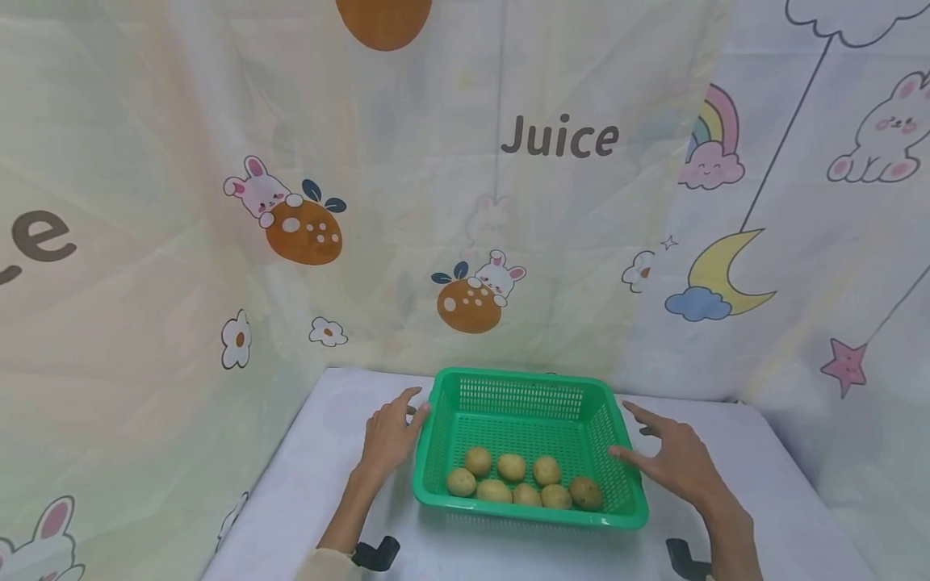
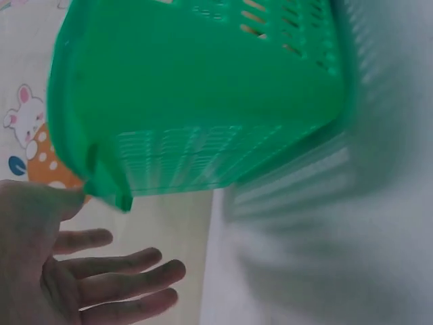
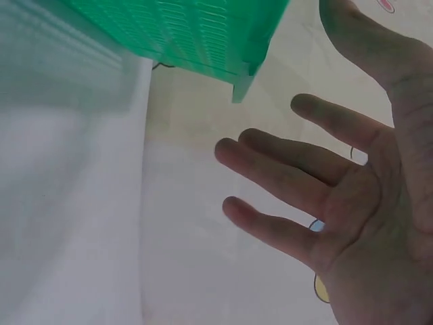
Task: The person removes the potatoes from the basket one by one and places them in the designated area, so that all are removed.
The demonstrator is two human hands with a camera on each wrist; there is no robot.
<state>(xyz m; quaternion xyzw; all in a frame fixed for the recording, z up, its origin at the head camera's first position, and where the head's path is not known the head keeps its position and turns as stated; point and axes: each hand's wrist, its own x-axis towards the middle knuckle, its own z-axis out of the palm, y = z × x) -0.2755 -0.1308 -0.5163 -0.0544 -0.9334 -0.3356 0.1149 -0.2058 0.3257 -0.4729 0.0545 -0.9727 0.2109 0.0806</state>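
1. Judge the loading as done for eight potatoes (image 1: 512,467), all lying inside the green basket (image 1: 508,436) and bunched along its near side; see bare mesh toward the basket's far side.
2. Find the basket apparently set down on the table (image 1: 334,428), roughly level; take this as standing rather than carried, though only as a judgement.
3. At the basket's left side, note the left grip (image 1: 388,436) with fingers spread, holding nothing; see its thumb right by the rim, but cannot tell touching from just beside.
4. At the basket's right side, note the right grip (image 1: 676,456) likewise spread and holding nothing; overlapping the rim by the thumb in the head view, yet apparently apart from it in the right wrist view.
5. Count as not shown any firm hold on the basket, or any lifting of it; cannot tell approach from release, so cannot settle how much remains.
6. Hard to make out: undersides of the front potatoes, behind the basket's near rim; potatoes through the basket's slots in the left wrist view, mere brown glimpses; right thumb tip, cut off beside the basket in the right wrist view; basket's base contact, not clearly shown.
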